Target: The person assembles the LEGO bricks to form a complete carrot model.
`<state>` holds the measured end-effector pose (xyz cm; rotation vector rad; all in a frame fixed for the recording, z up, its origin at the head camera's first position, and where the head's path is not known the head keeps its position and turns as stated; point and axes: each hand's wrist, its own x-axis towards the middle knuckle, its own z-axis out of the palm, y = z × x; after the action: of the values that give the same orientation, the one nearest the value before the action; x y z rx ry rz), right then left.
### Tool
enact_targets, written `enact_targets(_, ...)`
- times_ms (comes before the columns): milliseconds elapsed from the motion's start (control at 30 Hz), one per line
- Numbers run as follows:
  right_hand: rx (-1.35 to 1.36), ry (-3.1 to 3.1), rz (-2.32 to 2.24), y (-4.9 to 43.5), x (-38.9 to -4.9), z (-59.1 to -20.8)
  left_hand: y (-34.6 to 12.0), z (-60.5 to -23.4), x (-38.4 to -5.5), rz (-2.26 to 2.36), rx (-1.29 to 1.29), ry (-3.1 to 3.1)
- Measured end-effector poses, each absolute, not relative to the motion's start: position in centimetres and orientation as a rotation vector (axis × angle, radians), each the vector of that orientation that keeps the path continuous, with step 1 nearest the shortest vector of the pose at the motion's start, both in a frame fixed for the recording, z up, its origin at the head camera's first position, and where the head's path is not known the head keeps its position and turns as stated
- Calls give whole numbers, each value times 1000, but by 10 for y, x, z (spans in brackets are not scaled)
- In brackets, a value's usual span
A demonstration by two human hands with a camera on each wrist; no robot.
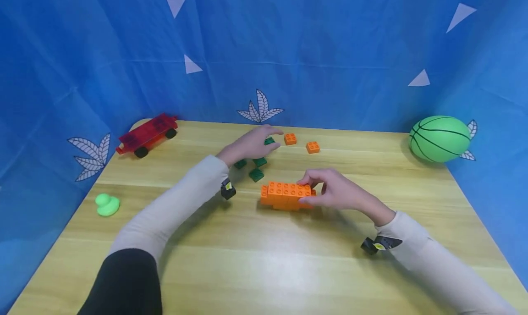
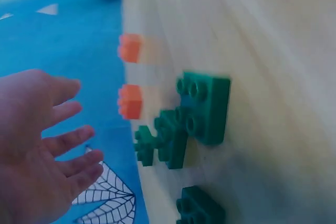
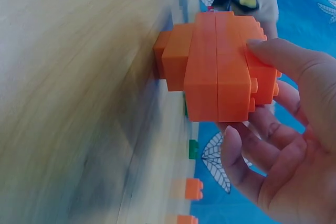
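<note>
Outside left wrist view: orange brick build (image 1: 284,196) between right fingers (image 1: 320,174)

The block assembly (image 1: 286,197) is orange, the nearby bricks (image 1: 256,175) green and orange, the ball (image 1: 439,139) green with black lines.

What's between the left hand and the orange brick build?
In the head view, two green bricks lie roughly between the left hand and the orange brick build, with bare tabletop nearest the build.
</note>
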<state>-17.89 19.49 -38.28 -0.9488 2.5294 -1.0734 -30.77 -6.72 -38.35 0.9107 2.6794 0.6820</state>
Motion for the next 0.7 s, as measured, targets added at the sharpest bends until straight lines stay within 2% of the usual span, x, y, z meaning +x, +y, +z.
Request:
enact_targets(133,-948,2525,-1062,193,-178,-379,-50,-391,-328,427,951,2695)
enact_targets(300,-960,2518,-1070,192,-179,-378,-37,-403,-335,218,1016,2708)
enact_targets(700,-947,2536,-1064,197,-179,-381,-29,-401,-308,257,1074,2795)
